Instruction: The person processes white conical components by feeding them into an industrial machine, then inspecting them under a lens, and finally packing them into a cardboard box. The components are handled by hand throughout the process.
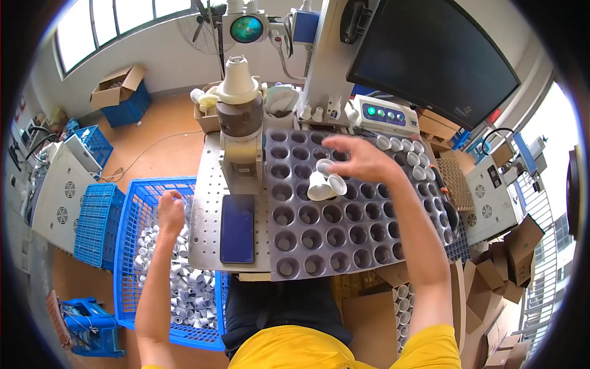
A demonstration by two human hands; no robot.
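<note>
The left hand (171, 212) is reaching down into a blue plastic crate (132, 203) standing just left of the workbench, its back turned to the camera and its fingers curling into the heap of small white plastic parts (190, 289) filling the crate. The fingertips are buried among them, so I cannot tell whether it is gripping anything. The right hand (362, 161) is stretching out over a grey cavity tray (319, 246) lying on the perforated metal bench plate (206, 237). Its upper fingers are extending loosely while the thumb and lower fingers are closing around a small cluster of white cup-shaped pieces (324, 181), which are hanging tilted just above the pockets in the upper middle of the tray. Most of the tray's round pockets are showing dark, while a group of white pieces (409, 152) is sitting in the pockets at its far right corner. A dark smartphone (237, 229) is lying flat on the plate just left of the tray. Behind it a fixture (239, 132) is carrying a cream cone-shaped part (238, 80), and beyond the tray a control box (384, 115) with green lights is glowing beneath a large dark monitor (430, 55).
</note>
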